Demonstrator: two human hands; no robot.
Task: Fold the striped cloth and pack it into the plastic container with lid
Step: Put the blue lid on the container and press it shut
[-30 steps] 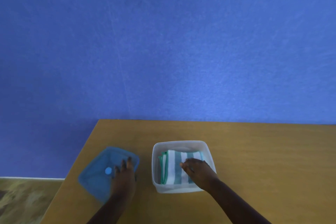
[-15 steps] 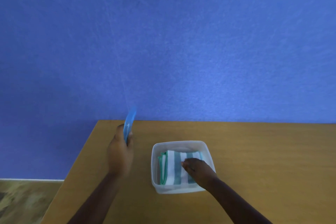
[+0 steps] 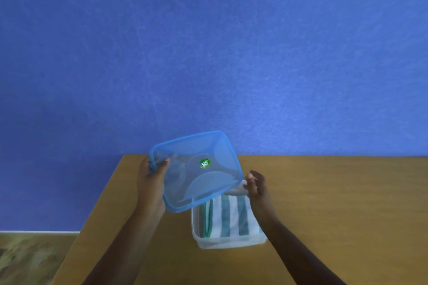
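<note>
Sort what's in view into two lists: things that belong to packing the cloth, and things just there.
Part of the job:
striped cloth, folded inside the container
clear plastic container
blue lid, held tilted above it by the left hand
right hand, at the lid's edge

Just there:
wooden table
blue wall

Both forearms bare; no sleeves; hands ungloved.
</note>
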